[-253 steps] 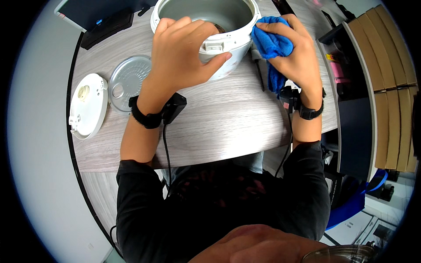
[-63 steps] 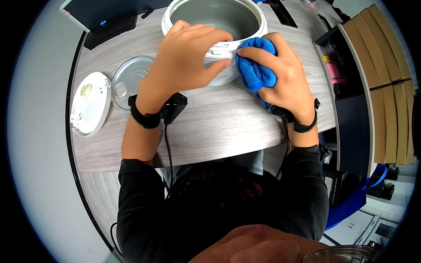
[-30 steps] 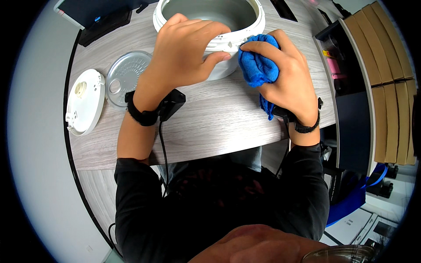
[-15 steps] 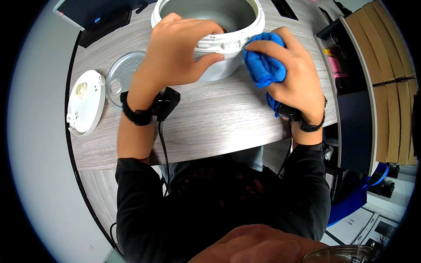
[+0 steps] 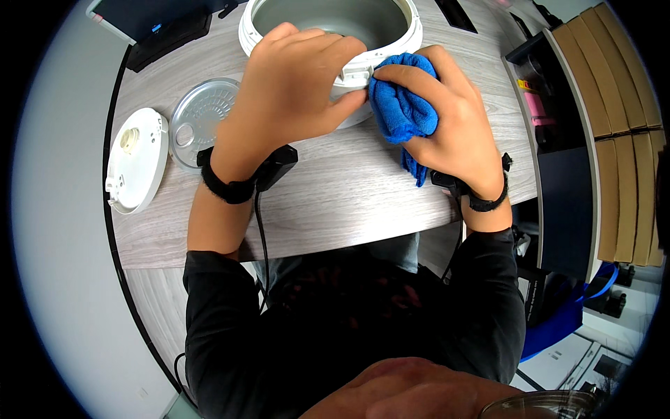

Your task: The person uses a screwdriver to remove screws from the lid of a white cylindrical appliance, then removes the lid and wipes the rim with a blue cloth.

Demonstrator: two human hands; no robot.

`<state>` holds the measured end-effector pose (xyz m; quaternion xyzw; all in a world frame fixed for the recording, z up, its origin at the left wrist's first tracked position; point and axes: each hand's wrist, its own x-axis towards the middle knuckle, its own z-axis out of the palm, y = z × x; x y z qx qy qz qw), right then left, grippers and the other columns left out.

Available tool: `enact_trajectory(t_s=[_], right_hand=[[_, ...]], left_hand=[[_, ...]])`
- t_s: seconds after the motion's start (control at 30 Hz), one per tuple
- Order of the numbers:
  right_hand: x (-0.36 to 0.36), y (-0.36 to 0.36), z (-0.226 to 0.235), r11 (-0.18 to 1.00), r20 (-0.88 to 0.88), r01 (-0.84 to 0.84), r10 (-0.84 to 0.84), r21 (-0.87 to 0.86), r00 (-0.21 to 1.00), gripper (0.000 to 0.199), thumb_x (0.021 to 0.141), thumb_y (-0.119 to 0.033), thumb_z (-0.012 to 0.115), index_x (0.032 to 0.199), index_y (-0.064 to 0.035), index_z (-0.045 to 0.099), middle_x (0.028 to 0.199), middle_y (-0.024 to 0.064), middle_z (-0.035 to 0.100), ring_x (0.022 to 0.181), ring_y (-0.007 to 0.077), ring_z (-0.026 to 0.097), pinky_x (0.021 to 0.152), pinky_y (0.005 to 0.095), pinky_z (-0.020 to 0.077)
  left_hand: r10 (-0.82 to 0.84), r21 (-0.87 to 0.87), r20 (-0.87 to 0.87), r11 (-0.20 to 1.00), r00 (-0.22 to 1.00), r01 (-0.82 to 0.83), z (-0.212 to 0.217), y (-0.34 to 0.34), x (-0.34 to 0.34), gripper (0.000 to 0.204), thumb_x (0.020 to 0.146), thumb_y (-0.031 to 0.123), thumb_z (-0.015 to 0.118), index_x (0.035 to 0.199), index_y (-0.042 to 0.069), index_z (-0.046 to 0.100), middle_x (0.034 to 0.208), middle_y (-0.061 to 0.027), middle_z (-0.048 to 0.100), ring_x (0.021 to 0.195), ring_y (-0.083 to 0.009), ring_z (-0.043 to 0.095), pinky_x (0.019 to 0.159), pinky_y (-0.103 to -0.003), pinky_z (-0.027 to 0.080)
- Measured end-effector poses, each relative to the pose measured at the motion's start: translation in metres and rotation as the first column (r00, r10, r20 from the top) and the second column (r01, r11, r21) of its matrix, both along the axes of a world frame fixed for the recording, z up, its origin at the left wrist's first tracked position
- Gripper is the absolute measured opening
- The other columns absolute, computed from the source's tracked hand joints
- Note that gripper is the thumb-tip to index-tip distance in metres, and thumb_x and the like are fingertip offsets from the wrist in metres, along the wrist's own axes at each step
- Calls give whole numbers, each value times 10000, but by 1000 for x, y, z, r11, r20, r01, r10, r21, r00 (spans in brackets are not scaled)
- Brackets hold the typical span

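Note:
A white rice cooker body (image 5: 398,49) with an open grey inner pot stands at the far middle of the wooden table (image 5: 335,202). My left hand (image 5: 293,87) is clasped over its near rim and front wall. Pressed against the cooker's front right side is a bunched blue cloth (image 5: 401,112), gripped by my right hand (image 5: 453,133). Both wrists wear black bands with small black devices.
A white round lid (image 5: 136,167) and a round metal inner lid plate (image 5: 199,119) lie left of the cooker. A dark flat device (image 5: 153,28) sits at the far left. Brown shelving (image 5: 614,126) stands to the right. A black cable hangs from my left wrist.
My right hand has rubbed the blue cloth along the cooker's front right rim, shifting slightly back and forth. My left hand has stayed clasped on the rim.

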<state>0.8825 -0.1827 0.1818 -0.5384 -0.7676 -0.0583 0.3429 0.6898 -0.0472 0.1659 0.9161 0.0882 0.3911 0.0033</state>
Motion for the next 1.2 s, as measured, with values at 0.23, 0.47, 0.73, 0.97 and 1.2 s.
enact_trajectory(t_s=[0.23, 0.47, 0.73, 0.97, 1.2], right_hand=[[6, -5, 3, 998, 91, 58, -58, 2, 994, 555, 602, 11, 774, 1126, -164, 728, 1043, 128, 607, 879, 373, 663, 741, 430, 563], [10, -9, 6, 992, 54, 110, -107, -56, 993, 546, 627, -67, 821, 1155, -155, 712, 1050, 128, 625, 882, 363, 686, 754, 427, 576], [6, -3, -3, 997, 51, 79, -80, 24, 996, 526, 627, -106, 838, 1139, -143, 724, 1044, 122, 659, 824, 342, 717, 702, 410, 603], [0, -1, -5, 995, 35, 103, -104, 17, 994, 490, 630, -101, 828, 1110, -144, 736, 1043, 115, 665, 811, 332, 718, 689, 408, 602], [10, 5, -7, 994, 30, 104, -105, 28, 994, 458, 647, -123, 837, 1094, -148, 739, 998, 100, 670, 805, 317, 715, 694, 401, 597]], left_hand=[[-13, 18, 22, 1000, 1000, 13, -8, 6, 0, 386, 737, 318, 872, 1021, 85, 753, 850, -57, 741, 689, -204, 642, 661, -328, 432], [-14, 21, 16, 1000, 1000, 14, -9, 9, -3, 385, 740, 340, 873, 1005, 87, 755, 842, -53, 742, 677, -190, 641, 653, -324, 429], [-19, 30, 28, 999, 999, 19, -8, 10, -3, 384, 739, 346, 871, 994, 84, 754, 848, -62, 745, 683, -194, 644, 648, -327, 429], [-23, 20, 35, 1000, 999, 23, -11, 12, -3, 377, 733, 341, 863, 982, 82, 748, 846, -69, 742, 686, -208, 647, 652, -331, 431], [-29, 25, 31, 999, 999, 29, -14, 17, -4, 372, 727, 333, 863, 977, 81, 749, 821, -69, 737, 670, -206, 644, 651, -327, 432]])
